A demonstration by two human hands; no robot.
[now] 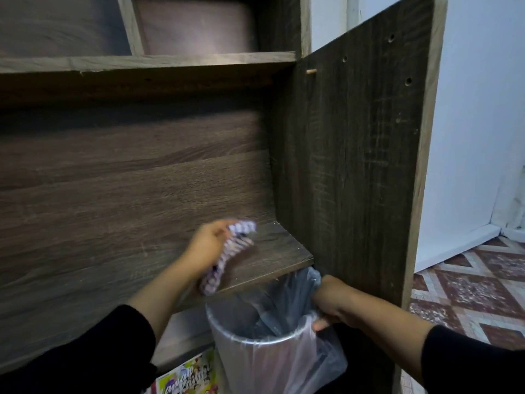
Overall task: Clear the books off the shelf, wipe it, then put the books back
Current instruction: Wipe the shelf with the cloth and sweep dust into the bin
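Observation:
The dark wooden shelf has no books on its visible right end. My left hand grips a white cloth with purple stripes, blurred, pressed on the shelf board near its front edge. My right hand holds the rim of a small white bin lined with a clear plastic bag, just under the shelf's front edge. A colourful book lies below, at the bottom of the view, partly cut off.
The shelf unit's tall side panel stands directly right of my hands. An upper shelf with a divider runs above. A white wall and a patterned tile floor lie to the right.

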